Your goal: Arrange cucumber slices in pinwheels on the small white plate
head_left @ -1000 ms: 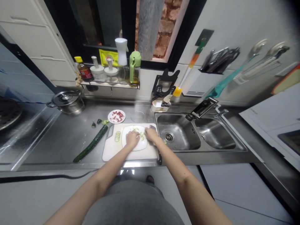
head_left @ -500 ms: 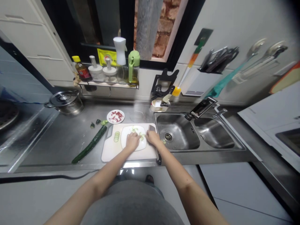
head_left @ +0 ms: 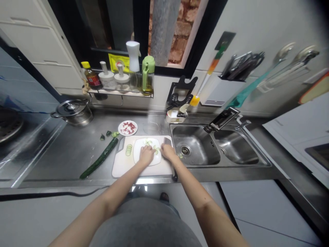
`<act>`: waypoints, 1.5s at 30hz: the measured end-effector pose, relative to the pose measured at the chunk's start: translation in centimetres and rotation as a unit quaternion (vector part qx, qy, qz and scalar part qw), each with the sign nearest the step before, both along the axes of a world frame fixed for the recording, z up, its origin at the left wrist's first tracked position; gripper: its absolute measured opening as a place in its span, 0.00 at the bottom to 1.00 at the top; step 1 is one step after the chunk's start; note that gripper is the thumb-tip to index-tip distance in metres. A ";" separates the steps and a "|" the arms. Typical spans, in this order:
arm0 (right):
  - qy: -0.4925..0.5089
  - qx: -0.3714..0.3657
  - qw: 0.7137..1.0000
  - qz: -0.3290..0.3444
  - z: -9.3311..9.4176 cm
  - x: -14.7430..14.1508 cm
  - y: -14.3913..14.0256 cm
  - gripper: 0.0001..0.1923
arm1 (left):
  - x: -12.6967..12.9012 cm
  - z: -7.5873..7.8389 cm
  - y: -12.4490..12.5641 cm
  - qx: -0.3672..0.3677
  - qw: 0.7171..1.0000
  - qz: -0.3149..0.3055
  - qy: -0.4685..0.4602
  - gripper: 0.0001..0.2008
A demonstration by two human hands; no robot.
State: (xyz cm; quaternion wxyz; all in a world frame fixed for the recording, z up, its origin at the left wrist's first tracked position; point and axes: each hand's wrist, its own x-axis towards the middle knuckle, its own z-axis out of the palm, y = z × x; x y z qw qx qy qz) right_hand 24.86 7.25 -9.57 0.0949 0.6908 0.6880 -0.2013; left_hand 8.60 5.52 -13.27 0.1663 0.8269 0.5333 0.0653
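Note:
A white square plate (head_left: 140,158) lies on the white cutting board (head_left: 120,168), with pale green cucumber slices (head_left: 147,141) fanned along its far side. Over the middle of the plate my left hand (head_left: 146,155) rests with its fingers bent and a little apart, thumb beside the slices at the right. My right hand (head_left: 168,151) is at the plate's right edge, fingertips pinched together at a cucumber slice (head_left: 157,150). Beneath that wrist lies a knife (head_left: 174,173), its middle hidden. A row of cut slices (head_left: 129,150) sits on the board left of the plate.
Left of the board lies a long cucumber (head_left: 100,159), with cut ends (head_left: 102,137) near its tip. A small plate of chopped red bits (head_left: 128,133) stands behind the board. A lidded pot (head_left: 77,115) is at back left; a double sink (head_left: 195,154) adjoins on the right.
The view has shifted slightly. Both hands stay at the plate, in nearly the same pose, and the slices show no clear movement.

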 end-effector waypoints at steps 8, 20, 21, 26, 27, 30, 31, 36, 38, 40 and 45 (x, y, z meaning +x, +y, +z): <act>0.006 0.014 1.000 -0.019 -0.1 -0.2 -0.4 0.15 | 0.0 -0.2 -0.1 0.002 1.000 0.015 -0.014 0.17; 0.020 0.017 0.999 -0.046 -0.4 -0.4 -0.8 0.16 | 0.0 -0.3 -0.2 0.002 1.000 0.017 -0.011 0.17; 0.021 0.015 0.998 -0.049 -0.4 -0.4 -0.9 0.16 | 0.0 -0.3 -0.2 0.003 1.000 0.020 -0.013 0.17; 0.031 0.029 0.997 -0.062 -0.3 -0.3 -1.4 0.17 | -0.1 -0.3 -0.4 0.005 1.000 0.013 -0.005 0.18; 0.033 0.034 0.997 -0.062 -0.3 -0.4 -1.5 0.17 | -0.1 -0.2 -0.4 0.002 1.000 0.011 -0.002 0.18; 0.034 0.037 0.997 -0.061 0.0 -0.6 -1.6 0.17 | 0.0 0.1 -0.3 -0.003 1.000 0.008 0.003 0.17; 0.034 0.035 0.997 -0.063 0.2 -0.6 -1.7 0.17 | 0.0 0.3 -0.2 -0.004 1.000 0.009 0.004 0.17; 0.030 0.065 0.993 -0.091 0.8 -0.8 -2.2 0.17 | 0.1 0.9 -0.4 -0.007 1.000 0.018 -0.011 0.17; 0.036 0.094 0.990 -0.103 0.8 -0.7 -2.6 0.17 | 0.0 1.1 -0.7 -0.009 0.999 0.023 -0.025 0.17; 0.048 0.115 0.987 -0.106 0.8 -0.7 -3.1 0.16 | -0.1 1.4 -1.3 -0.010 0.999 0.029 -0.045 0.17; 0.097 0.155 0.979 -0.091 1.2 -1.0 -4.6 0.16 | -1.2 1.8 -3.5 0.000 0.993 0.050 -0.107 0.16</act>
